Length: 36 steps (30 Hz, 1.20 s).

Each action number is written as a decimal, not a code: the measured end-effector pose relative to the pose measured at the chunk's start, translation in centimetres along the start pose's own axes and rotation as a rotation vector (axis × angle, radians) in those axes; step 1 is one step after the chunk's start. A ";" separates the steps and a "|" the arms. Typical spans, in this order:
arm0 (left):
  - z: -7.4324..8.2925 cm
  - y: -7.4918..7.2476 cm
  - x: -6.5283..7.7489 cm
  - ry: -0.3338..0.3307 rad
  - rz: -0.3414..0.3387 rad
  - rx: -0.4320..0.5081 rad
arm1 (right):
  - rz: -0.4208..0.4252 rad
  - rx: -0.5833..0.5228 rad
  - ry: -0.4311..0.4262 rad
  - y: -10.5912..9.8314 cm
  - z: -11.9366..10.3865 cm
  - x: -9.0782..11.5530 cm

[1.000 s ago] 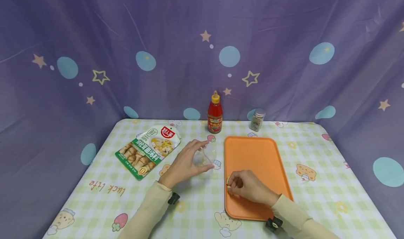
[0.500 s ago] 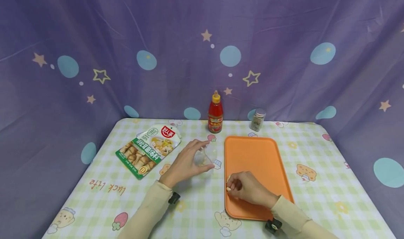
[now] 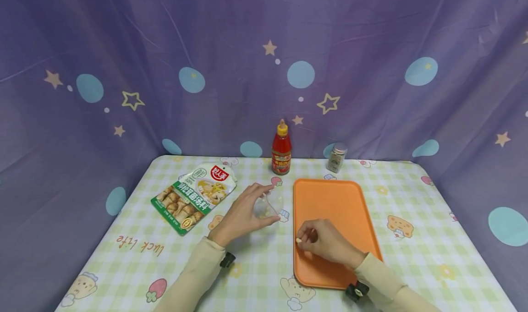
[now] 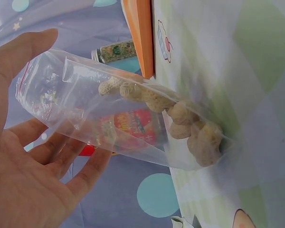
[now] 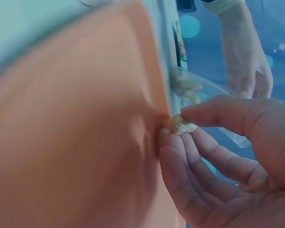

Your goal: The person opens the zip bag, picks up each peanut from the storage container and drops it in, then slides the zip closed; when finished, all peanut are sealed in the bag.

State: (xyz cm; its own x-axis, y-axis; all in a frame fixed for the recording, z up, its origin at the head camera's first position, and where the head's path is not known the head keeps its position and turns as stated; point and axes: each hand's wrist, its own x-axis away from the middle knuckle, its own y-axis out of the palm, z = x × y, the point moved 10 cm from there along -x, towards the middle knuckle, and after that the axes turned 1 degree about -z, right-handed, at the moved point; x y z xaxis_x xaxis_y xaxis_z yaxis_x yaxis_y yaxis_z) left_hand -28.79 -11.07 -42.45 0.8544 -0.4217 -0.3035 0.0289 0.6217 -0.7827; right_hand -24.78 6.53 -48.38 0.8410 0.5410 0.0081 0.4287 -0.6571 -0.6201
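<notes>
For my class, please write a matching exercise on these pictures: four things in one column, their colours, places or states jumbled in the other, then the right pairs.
Things
1. plastic bag
2. tray
3. sauce bottle
4. seasoning packet

Descriptions
A. orange, beneath the right hand
B. green and white, lying flat
C. clear, with peanuts inside, at the left hand
D. red, upright, yellow cap

Pairs: 1-C, 2-A, 3-D, 4-B
</notes>
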 end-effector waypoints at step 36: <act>0.2 0.2 0.2 0.013 -0.036 -0.005 | 0.218 -0.151 -0.011 -4.2 -4.4 -6.4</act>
State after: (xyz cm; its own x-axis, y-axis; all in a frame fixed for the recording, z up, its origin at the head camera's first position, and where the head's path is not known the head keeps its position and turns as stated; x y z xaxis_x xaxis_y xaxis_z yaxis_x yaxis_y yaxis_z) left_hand -28.55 -10.90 -42.52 0.8462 -0.4523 -0.2818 0.0569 0.6025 -0.7961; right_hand -30.50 3.54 -42.42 0.9156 0.3829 -0.1223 0.2825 -0.8295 -0.4818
